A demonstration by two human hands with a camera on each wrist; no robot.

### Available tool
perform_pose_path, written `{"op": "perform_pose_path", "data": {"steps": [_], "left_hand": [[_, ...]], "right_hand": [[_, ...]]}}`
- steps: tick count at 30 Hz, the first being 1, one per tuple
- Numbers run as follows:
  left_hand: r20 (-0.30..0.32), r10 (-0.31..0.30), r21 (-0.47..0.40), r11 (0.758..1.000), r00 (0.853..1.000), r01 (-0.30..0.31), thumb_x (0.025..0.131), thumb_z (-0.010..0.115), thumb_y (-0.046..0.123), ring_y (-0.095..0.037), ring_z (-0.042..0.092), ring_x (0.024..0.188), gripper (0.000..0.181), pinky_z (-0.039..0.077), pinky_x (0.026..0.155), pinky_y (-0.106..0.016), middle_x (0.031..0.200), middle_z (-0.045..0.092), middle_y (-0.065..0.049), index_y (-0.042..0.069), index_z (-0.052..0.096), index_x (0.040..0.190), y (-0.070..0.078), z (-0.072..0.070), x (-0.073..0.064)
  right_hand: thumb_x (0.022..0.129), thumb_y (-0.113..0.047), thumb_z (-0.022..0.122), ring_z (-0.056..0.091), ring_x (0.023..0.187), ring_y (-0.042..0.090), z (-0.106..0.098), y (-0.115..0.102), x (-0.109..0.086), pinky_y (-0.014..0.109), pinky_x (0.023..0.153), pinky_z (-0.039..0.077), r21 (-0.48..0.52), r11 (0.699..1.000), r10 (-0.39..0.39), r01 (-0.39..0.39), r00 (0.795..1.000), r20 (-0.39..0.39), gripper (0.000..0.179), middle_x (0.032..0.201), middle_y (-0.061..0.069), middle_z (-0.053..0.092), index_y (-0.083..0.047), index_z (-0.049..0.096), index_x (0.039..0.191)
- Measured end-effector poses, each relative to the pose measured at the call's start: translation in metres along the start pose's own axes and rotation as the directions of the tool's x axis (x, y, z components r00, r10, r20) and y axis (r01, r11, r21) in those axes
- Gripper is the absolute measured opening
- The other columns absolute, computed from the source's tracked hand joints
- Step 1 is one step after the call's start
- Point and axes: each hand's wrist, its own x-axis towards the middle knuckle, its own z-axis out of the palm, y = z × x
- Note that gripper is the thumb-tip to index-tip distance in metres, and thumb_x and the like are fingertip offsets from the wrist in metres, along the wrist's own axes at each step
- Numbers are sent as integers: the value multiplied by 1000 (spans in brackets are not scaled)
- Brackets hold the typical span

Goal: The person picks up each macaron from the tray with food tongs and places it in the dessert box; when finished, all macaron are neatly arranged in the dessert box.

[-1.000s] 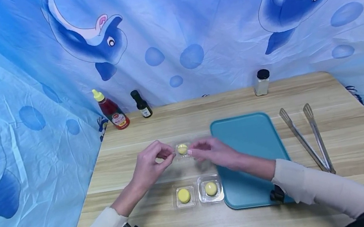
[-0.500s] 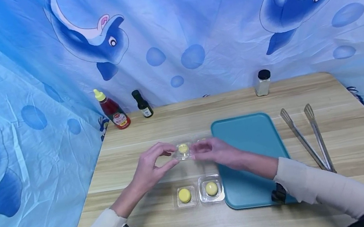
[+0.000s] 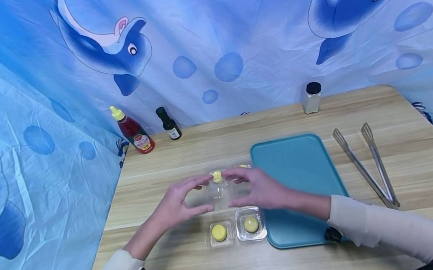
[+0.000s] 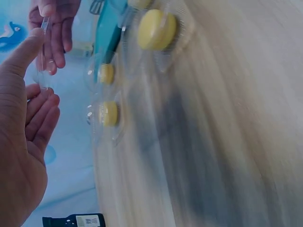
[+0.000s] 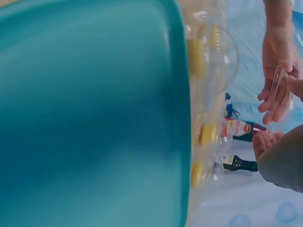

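Between my left hand [image 3: 177, 206] and right hand [image 3: 260, 189], a thin clear plastic lid [image 3: 220, 194] is held up off the table. Each hand pinches one side of it, thumb at one edge and fingertips at the opposite edge, as the left wrist view shows with the lid [image 4: 43, 54] seen edge-on. Behind it sits a yellow macaron-like round [image 3: 217, 177] in a clear box, partly covered by fingers. A second far box [image 3: 243, 166] is mostly hidden by my right hand. Nearer me are a left clear box [image 3: 221, 243] and a right one [image 3: 241, 237], each with a yellow round.
A teal tray [image 3: 293, 160] lies right of the boxes, with metal tongs [image 3: 368, 167] beyond it. At the back stand a red sauce bottle [image 3: 137, 135], a small dark bottle [image 3: 169, 124] and a black-capped shaker [image 3: 312, 98]. A blue dolphin-print cloth [image 3: 199, 29] hangs behind.
My hands, first close together at the far left box, have spread their thumbs toward me. The clear lid now stands tilted up between them. Boxes and tray have stayed put.
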Motion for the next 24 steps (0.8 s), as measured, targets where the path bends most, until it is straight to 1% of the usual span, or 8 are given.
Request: {"op": "perform_pose_path", "data": {"steps": [3,5,9,12,15,17,20,24], "left_hand": [[2,48,69,996,999,-48,84,92,39,-22,69,120,74,61,98,-44,142,68,-6,7,63,145,0,0,-5],[-3,75,109,991,997,-74,83,91,43,-23,68,123,75,60,101,-45,144,67,-5,8,64,144,1,1,-8],[-12,128,172,977,992,-124,82,92,46,-27,66,128,75,57,105,-48,143,67,-6,9,66,142,0,5,-16],[-6,145,202,969,989,-141,79,93,47,-25,66,128,77,56,107,-48,141,69,-4,11,67,141,-1,9,-24],[11,153,206,967,988,-152,76,95,47,-23,67,126,79,57,106,-46,140,69,-2,12,67,141,-1,13,-32],[29,147,200,968,989,-150,75,96,47,-22,67,127,80,57,106,-46,141,69,-1,13,67,142,-1,16,-37],[63,121,188,973,991,-130,75,96,46,-19,64,129,81,55,109,-43,142,67,1,14,65,142,0,19,-43],[91,111,181,975,990,-126,76,94,52,-17,63,130,81,54,110,-41,141,66,3,15,64,141,0,24,-49]], "right_hand": [[85,-22,92,61,130,40,5,1,-3,55,112,51,-82,995,-63,64,998,11,78,150,15,60,-1,55,151],[84,-21,93,63,129,37,8,2,-5,52,110,53,-135,987,-87,88,996,12,78,151,14,60,-1,56,150],[82,-24,95,66,124,32,16,6,-8,45,103,58,-245,963,-113,110,994,4,78,146,12,63,-2,59,147],[80,-30,96,66,125,29,23,7,-12,43,104,58,-314,942,-122,118,993,8,79,145,12,65,-2,62,145],[78,-33,97,64,128,28,30,6,-17,43,109,55,-357,926,-124,123,992,20,80,143,12,66,-2,62,143],[78,-36,97,64,129,27,34,7,-20,42,110,54,-393,912,-119,121,992,29,81,141,11,67,-2,62,143],[77,-36,98,66,125,25,41,8,-24,42,108,55,-433,894,-107,114,993,42,80,137,11,69,-2,63,141],[73,-36,100,68,119,23,49,10,-27,41,104,58,-476,872,-98,111,994,52,82,133,9,71,-3,65,139]]}}
